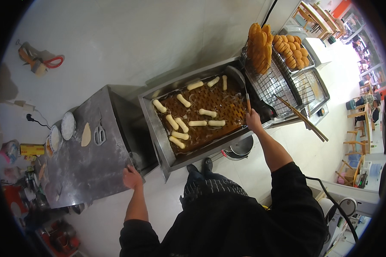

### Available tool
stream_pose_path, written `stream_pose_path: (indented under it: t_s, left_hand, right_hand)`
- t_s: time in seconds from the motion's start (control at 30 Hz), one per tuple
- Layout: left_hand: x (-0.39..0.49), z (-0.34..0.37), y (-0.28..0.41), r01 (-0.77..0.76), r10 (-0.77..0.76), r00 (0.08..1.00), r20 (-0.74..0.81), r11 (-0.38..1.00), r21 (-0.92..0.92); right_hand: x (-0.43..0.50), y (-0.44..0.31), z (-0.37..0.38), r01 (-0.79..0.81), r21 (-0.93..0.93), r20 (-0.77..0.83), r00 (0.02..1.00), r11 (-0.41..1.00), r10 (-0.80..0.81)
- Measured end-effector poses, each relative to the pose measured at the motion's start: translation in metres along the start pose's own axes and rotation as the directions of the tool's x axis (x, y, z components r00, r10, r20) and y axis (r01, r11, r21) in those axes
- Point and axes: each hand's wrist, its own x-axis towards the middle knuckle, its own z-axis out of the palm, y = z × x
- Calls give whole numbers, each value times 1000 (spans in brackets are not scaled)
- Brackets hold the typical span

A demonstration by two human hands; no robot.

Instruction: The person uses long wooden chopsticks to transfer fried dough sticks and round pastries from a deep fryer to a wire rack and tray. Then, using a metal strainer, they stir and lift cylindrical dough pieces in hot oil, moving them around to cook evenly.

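My right hand [253, 121] grips the wooden handle [248, 102] of a wide metal scoop [235, 74], whose head rests at the far right corner of a steel fryer [193, 165]. Brown oil [222, 106] over a perforated plate fills the fryer. Several pale dough sticks [207, 112] are spread in the oil, thickest toward the left; one [225, 83] lies near the scoop head. My left hand [133, 178] is at the right edge of a floured metal worktable [93, 170], fingers curled; whether it grips anything is unclear.
Metal scissors [100, 134], a flat dough piece [86, 135] and bowls [68, 125] sit on the worktable. Right of the fryer, a wire rack [270, 86] bears fried dough sticks [260, 48], golden balls [292, 51] and long chopsticks [304, 119]. A round pan [242, 146] is below the fryer.
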Motion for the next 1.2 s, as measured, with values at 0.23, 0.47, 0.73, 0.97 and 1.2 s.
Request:
stream_pose_path:
  t_s: [0.23, 0.47, 0.73, 0.97, 1.2]
  left_hand:
    - [0, 2, -2, -21, 20, 1000, -21, 1000, -24]
    - [0, 0, 0, 4, -4, 1000, 13, 1000, -8]
    - [-1, -2, 1, -8, 8, 1000, -24, 1000, 10]
    - [-3, -4, 3, -11, 11, 999, -33, 1000, 6]
    - [-3, -6, 0, 3, -3, 999, 42, 1000, 1]
  right_hand:
    - [-6, -22, 28, -649, 639, 509, 759, 413, 406]
    - [-19, -28, 35, -817, 540, 769, 577, 202, 275]
    - [-56, -53, 33, -846, 429, 849, 497, 317, 180]
    - [-96, -90, 28, -767, 340, 857, 490, 544, 156]
    - [-149, -122, 9, -192, 217, 623, 782, 957, 15]
